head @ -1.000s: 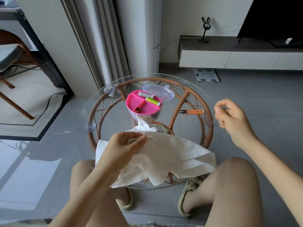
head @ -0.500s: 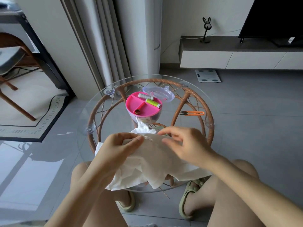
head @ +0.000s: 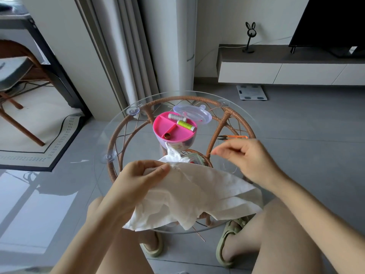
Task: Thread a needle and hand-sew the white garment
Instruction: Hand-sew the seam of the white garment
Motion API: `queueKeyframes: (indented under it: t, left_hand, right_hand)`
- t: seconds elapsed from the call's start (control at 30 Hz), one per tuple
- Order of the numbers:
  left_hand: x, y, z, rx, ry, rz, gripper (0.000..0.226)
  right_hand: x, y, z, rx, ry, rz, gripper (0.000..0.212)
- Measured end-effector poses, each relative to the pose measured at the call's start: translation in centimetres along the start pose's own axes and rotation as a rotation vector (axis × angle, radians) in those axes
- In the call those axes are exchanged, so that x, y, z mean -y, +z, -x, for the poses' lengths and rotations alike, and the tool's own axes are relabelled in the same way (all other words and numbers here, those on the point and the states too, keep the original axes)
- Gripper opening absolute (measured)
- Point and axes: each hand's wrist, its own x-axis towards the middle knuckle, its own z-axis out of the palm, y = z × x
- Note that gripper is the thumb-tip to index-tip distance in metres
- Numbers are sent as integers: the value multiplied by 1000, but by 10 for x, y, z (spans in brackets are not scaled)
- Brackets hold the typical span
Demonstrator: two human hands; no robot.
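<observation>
Pinching a raised fold of the white garment between thumb and forefinger, the left hand holds the cloth up just above the near part of the round glass worktop. The rest of the garment spreads over the worktop's near side and droops past its front rim toward the person's bare knees. The right hand hovers to the right of the fold, apart from the left hand, its fingers curled and its thumb and forefinger tips pressed together. A thin, blurred sliver juts left from those fingertips. It is probably the needle, though the view is too soft to be sure. A faint loop of thread hangs below the right hand, near the cloth.

Behind the garment, at the middle of the worktop, stands a pink sewing box with a divided tray on top. A grey spool and a lime-green spool lie on the tray's far side, and a small brown ring sits at its near left. The box's clear lid sits just behind it. Orange-handled snips lie flat on the glass to the right of the box, just beyond the right hand. A woven rattan frame shows through the glass, and two pale green sandals rest on the grey floor below.
</observation>
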Motion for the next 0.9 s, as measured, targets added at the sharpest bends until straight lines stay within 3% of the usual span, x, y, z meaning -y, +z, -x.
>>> queueKeyframes:
  t: [0.23, 0.37, 0.5, 0.6, 0.8, 0.9]
  left_hand:
    - [0, 11, -2, -9, -22, -6, 16]
    - [2, 13, -2, -34, -27, -33, 14]
    - [4, 10, -1, -51, -43, -41, 19]
    - [7, 5, -2, -85, -51, -68, 23]
    - [6, 5, -2, -105, -46, -75, 22]
    - [2, 8, -2, -52, -69, 11, 14]
  right_hand:
    - [47, -30, -12, 146, 58, -535, 27]
    - [69, -46, -30, 57, 88, -821, 34]
    - [68, -72, -53, -55, 184, -1150, 9]
    - [62, -89, -58, -148, 232, -1314, 12]
    - [37, -102, -67, -364, 348, -1343, 26]
    - [14, -86, -71, -361, 437, -1071, 21]
